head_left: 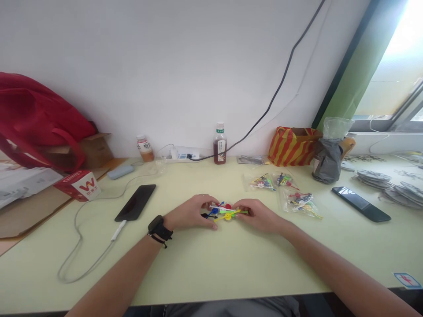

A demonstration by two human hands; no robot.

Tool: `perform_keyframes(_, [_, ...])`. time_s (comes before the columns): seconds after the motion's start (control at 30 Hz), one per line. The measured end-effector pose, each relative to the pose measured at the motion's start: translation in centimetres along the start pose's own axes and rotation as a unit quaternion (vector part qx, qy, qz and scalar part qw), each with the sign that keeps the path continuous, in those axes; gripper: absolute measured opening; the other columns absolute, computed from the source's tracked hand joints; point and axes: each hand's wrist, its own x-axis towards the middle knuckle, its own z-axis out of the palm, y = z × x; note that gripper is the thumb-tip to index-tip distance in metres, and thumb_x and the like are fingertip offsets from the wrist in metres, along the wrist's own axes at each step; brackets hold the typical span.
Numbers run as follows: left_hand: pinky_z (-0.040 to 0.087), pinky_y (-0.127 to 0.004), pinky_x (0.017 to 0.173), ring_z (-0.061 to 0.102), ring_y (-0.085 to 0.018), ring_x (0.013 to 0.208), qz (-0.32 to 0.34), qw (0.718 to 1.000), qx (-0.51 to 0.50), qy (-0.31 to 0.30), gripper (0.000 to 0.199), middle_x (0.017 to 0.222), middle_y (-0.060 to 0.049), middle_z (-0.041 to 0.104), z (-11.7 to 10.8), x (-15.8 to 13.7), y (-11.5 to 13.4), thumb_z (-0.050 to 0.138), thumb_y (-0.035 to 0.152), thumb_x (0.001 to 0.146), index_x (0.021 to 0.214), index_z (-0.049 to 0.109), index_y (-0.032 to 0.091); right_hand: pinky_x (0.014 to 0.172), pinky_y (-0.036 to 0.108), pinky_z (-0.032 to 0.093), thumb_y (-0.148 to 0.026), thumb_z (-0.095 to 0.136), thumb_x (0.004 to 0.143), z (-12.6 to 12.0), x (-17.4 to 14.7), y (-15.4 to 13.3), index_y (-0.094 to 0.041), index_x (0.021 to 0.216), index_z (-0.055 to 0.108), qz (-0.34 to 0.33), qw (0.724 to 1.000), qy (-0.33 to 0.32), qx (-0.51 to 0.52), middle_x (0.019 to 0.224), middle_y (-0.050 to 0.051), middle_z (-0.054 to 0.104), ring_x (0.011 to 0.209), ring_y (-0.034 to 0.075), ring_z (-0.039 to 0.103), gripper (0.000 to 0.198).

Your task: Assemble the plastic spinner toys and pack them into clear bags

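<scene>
A small cluster of plastic arrow spinners (228, 216), in red, blue, white, yellow, green and black, lies on the table between my two hands. My left hand (194, 212) curves around the cluster's left side. Its thumb and forefinger are apart, with the blue and black pieces near them. On the other side, my right hand (259, 214) has its fingers closed on the end of a green arrow spinner (243, 212); its inner fingertips are partly hidden. A black watch (160, 227) is on my left wrist.
Clear bags of similar arrow spinners (301, 202) lie to the right, near a dark phone-like device (361, 204). A charging phone (136, 202) lies left, its cable looping across the table. Behind are a dark drink bottle (220, 147), a power strip (185, 154) and a striped bag (291, 147).
</scene>
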Motion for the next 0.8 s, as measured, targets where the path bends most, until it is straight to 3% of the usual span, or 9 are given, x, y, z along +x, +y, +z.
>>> perform_keyframes(0.13, [0.050,-0.034,0.078,0.064,-0.026,0.088,-0.005,0.999,0.038,0.025,0.068,0.093,-0.004,0.070,1.3,0.4,0.2,0.082,0.071,0.067,0.120,0.073,0.029,0.070,0.031,0.050,-0.028,0.062,0.093,0.2,0.0,0.1,-0.024,0.108,0.073,-0.008,1.000,0.011,-0.001,0.097,0.004,0.073,0.082,0.020,0.063,0.019])
perform_keyframes(0.27, [0.051,-0.034,0.078,0.065,-0.025,0.091,0.010,0.999,0.012,0.051,0.056,0.102,-0.005,0.071,2.2,0.6,0.8,0.075,0.066,0.081,0.123,0.072,0.029,0.072,0.031,0.051,-0.025,0.056,0.096,0.3,0.0,0.0,-0.023,0.108,0.072,-0.002,0.999,0.001,0.048,0.104,0.004,0.075,0.085,0.020,0.065,0.020])
perform_keyframes(0.43, [0.052,-0.038,0.095,0.063,-0.026,0.111,0.051,0.997,-0.040,0.041,0.048,0.118,-0.007,0.069,2.5,0.7,1.5,0.076,0.055,0.087,0.129,0.070,0.032,0.077,0.032,0.052,-0.034,0.052,0.101,-0.1,0.3,-0.1,-0.022,0.113,0.071,0.011,0.995,-0.014,0.096,0.110,0.006,0.075,0.095,0.022,0.067,0.026])
perform_keyframes(0.63, [0.052,-0.040,0.100,0.063,-0.026,0.116,0.043,0.996,-0.050,0.054,0.043,0.120,-0.007,0.071,3.0,0.8,1.3,0.076,0.046,0.089,0.129,0.070,0.031,0.077,0.034,0.053,-0.041,0.056,0.100,0.1,0.0,-0.3,-0.022,0.110,0.067,-0.001,0.998,0.011,0.056,0.105,0.006,0.070,0.087,0.020,0.063,0.024])
perform_keyframes(0.7, [0.052,-0.039,0.098,0.064,-0.026,0.113,0.040,0.997,-0.043,0.058,0.042,0.118,-0.006,0.072,3.1,0.8,1.3,0.075,0.045,0.090,0.130,0.070,0.032,0.085,0.036,0.055,-0.045,0.064,0.096,0.3,-0.3,-0.5,-0.023,0.121,0.061,-0.017,0.999,0.026,0.022,0.117,0.008,0.065,0.096,0.022,0.062,0.034])
perform_keyframes(0.8, [0.052,-0.039,0.099,0.063,-0.026,0.114,0.048,0.996,-0.039,0.058,0.045,0.119,-0.005,0.071,3.2,0.6,1.5,0.075,0.046,0.090,0.132,0.068,0.033,0.107,0.044,0.048,-0.049,0.076,0.088,0.4,-0.7,-0.9,-0.028,0.145,0.045,-0.041,0.999,0.021,-0.017,0.143,0.011,0.050,0.128,0.028,0.051,0.068])
